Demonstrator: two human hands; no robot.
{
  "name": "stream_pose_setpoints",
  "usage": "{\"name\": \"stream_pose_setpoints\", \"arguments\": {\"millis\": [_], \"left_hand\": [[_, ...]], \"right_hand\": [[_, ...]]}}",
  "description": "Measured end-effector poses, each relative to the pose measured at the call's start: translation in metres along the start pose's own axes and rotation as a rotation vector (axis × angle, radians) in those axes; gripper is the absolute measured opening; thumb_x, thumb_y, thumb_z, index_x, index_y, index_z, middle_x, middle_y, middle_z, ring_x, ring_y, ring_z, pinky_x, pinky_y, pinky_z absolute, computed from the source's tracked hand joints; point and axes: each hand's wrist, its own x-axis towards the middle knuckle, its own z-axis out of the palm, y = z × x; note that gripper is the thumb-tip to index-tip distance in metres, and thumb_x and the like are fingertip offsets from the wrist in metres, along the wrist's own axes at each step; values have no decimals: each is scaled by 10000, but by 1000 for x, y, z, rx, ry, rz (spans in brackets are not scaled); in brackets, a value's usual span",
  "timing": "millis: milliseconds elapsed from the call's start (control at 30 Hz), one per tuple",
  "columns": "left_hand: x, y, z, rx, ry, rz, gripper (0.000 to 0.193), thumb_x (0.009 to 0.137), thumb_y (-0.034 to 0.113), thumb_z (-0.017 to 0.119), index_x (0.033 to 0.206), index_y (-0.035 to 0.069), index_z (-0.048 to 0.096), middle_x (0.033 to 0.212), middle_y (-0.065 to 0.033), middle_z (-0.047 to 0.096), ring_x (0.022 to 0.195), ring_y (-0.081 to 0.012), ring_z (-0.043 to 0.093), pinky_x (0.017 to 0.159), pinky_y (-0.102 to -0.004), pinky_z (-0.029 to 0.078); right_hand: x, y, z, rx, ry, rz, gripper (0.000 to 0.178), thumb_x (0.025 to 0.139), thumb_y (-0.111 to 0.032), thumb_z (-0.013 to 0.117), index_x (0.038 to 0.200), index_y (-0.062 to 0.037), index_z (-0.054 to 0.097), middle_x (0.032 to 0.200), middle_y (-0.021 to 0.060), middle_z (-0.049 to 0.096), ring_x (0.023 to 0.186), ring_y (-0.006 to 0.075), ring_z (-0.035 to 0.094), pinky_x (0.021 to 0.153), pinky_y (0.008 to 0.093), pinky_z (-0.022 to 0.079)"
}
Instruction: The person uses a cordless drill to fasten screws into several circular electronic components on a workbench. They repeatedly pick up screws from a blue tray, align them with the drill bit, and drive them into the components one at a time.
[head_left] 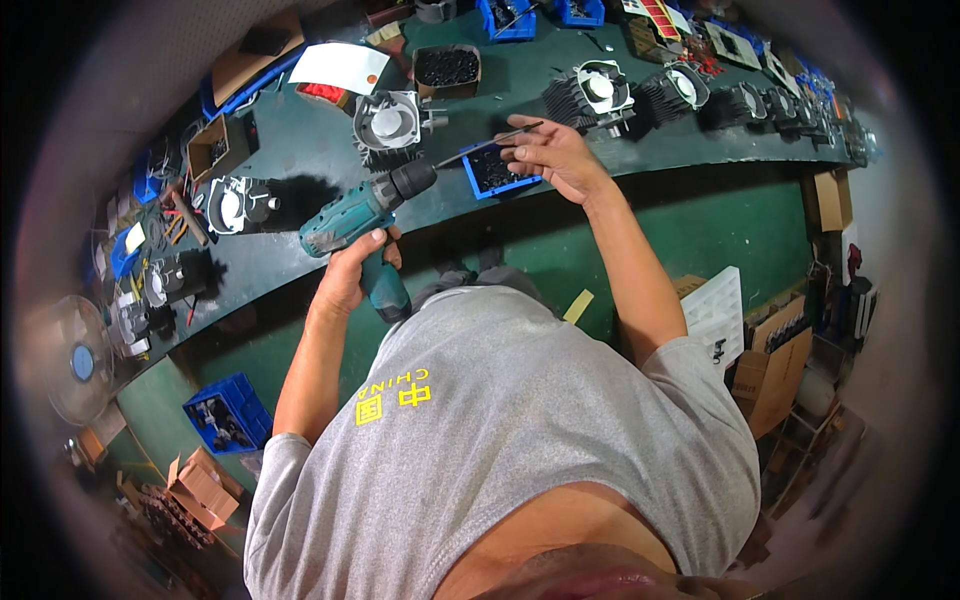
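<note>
**Drill held in left hand; bit reaches right fingers**

Location: the drill (pixel 345 222) is at 10 o'clock of the view, raised near the front edge of the bench (pixel 285 150). Its bit (pixel 460 157) points to 2 o'clock, passing over the blue tray (pixel 508 190) of small dark parts.

Hands: the left hand (pixel 350 268) is clamped on the grip. The right hand (pixel 553 162), at 1 o'clock, has its fingers loosely curled about the bit's far end; whether they touch it cannot be told.

Handling: judged moderately heavy and rigid, with weight toward the battery (pixel 388 292). The grip is the proper hold; the slim bit is likely smooth, and its end poor for bearing weight.

Appearance: teal casing, dark chuck (pixel 412 180), long dark bit; teal-and-dark battery at the foot, toward 5 o'clock.
</note>
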Motion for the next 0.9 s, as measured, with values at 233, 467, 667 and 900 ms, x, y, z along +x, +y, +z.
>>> {"name": "stream_pose_setpoints", "arguments": {"millis": [233, 467, 667, 900], "left_hand": [[-2, -5, -8, 20, 28, -33, 401, 863, 343, 737, 1069, 22, 611, 774, -55, 596, 734, -182, 601, 750, -351, 517], [-14, -10, -16, 42, 101, -53, 408, 866, 347, 726, 1080, 19, 612, 784, -52, 596, 754, -183, 601, 762, -344, 513], [-12, -7, -13, 30, 93, -43, 394, 867, 336, 729, 1072, 20, 613, 784, -51, 600, 743, -178, 600, 750, -336, 512], [-9, -4, -12, -6, 111, -21, 365, 873, 305, 732, 1067, 17, 621, 786, -54, 611, 735, -179, 608, 743, -338, 516]], "right_hand": [[81, 132, -87, -1351, 248, 51, 352, 765, -232, 819, 1075, -72, 776, 1001, 143, 767, 947, 277, 739, 821, 383, 582], [97, 166, -29, -1438, 349, 146, 173, 846, -114, 662, 994, -92, 748, 1061, 229, 720, 1052, 419, 680, 920, 495, 553], [92, 170, -50, -1248, 415, -96, 187, 833, -176, 728, 954, -34, 722, 1018, 198, 734, 912, 373, 712, 849, 459, 565], [44, 83, -28, -59, 419, -166, 158, 895, 11, 709, 1045, 38, 668, 889, 83, 710, 749, 137, 678, 670, 272, 579]]}}
